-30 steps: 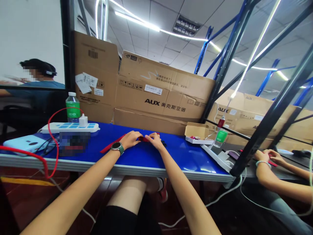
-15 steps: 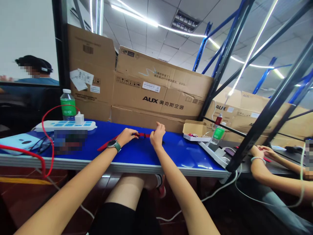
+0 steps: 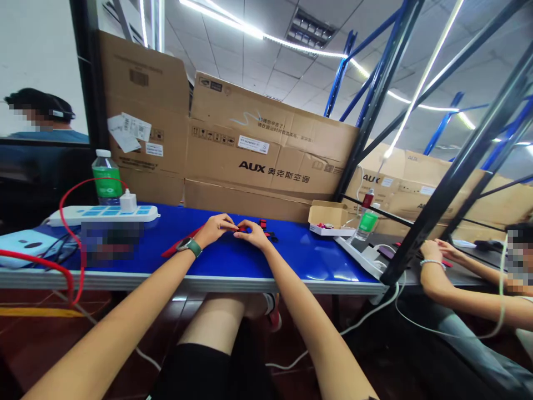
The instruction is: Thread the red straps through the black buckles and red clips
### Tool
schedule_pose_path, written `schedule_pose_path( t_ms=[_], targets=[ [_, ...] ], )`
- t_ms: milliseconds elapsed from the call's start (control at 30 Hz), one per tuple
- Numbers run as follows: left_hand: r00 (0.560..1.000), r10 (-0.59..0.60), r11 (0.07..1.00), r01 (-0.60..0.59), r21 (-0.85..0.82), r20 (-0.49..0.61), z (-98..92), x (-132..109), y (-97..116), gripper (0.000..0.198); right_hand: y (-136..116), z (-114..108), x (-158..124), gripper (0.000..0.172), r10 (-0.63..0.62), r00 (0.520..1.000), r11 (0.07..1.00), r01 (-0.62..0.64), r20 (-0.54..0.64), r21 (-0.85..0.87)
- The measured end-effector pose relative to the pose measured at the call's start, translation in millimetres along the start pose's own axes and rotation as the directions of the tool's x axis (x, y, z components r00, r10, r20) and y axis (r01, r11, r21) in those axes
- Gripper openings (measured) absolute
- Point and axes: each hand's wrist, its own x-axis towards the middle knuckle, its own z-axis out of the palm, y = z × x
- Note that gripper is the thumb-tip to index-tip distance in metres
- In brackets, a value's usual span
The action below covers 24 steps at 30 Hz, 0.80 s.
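Note:
Both my hands are close together on the blue table (image 3: 303, 258), near its front edge. My left hand (image 3: 213, 229), with a watch (image 3: 188, 246) on its wrist, grips a red strap (image 3: 187, 243) that runs down and left across the tabletop. My right hand (image 3: 252, 234) pinches a small red part of the strap (image 3: 242, 228) against my left fingertips. Several small dark and red pieces (image 3: 266, 230) lie just beyond my right hand. My fingers hide most of the strap's end.
A power strip (image 3: 104, 214) with a plug and a red cable lies at the far left, beside a water bottle (image 3: 106, 176). A small open white box (image 3: 327, 221) sits to the right. Beyond a dark rack upright (image 3: 410, 216), a co-worker's hands (image 3: 443, 251) work at another table.
My right hand has come down from its raised position and closed on the red strap between my hands. The small dark pieces now show beyond it.

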Motion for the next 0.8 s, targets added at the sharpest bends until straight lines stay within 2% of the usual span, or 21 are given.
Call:
schedule_pose_path(
  t_ms=[167, 300, 400, 533, 600, 700, 733, 800],
  targets=[
    [1.000, 0.001, 1.000, -0.001, 0.001, -0.025, -2.1, -0.3, 3.8, 0.027, 10.9, 2.7, 5.9, 0.039, -0.094, 0.995, 0.976, 0.099, -0.033, 0.192],
    [0.985, -0.021, 0.999, 0.027, 0.032, -0.174, -9.0, -0.9, 8.4, 0.030, 19.8, -1.3, 7.9, 0.039, -0.070, 0.991, 0.976, 0.092, -0.111, 0.200],
    [0.927, -0.064, 0.995, 0.090, 0.051, -0.369, -17.8, -1.0, 11.3, 0.028, 26.9, -11.3, 5.1, 0.036, 0.015, 0.989, 0.991, 0.005, -0.145, 0.133],
    [0.800, -0.114, 0.981, 0.185, 0.062, -0.589, -25.0, -0.5, 12.6, 0.022, 33.3, -25.8, -2.5, 0.031, 0.137, 0.976, 0.988, -0.146, -0.171, -0.043],
    [0.776, -0.138, 0.981, 0.195, 0.025, -0.615, -25.3, -0.4, 13.3, 0.024, 34.0, -30.8, -5.8, 0.029, 0.164, 0.973, 0.975, -0.185, -0.164, -0.123],
    [0.783, -0.185, 0.979, 0.199, -0.042, -0.594, -24.8, -0.8, 13.5, 0.025, 33.8, -35.8, -8.9, 0.027, 0.193, 0.967, 0.949, -0.227, -0.164, -0.221],
    [0.767, -0.212, 0.974, 0.213, -0.071, -0.605, -25.1, -1.1, 12.8, 0.025, 34.0, -37.1, -9.6, 0.027, 0.206, 0.963, 0.937, -0.246, -0.175, -0.249],
    [0.706, -0.284, 0.957, 0.246, -0.152, -0.649, -26.4, -1.7, 10.0, 0.027, 35.2, -39.5, -10.8, 0.028, 0.250, 0.943, 0.907, -0.307, -0.219, -0.289]
  ],
)
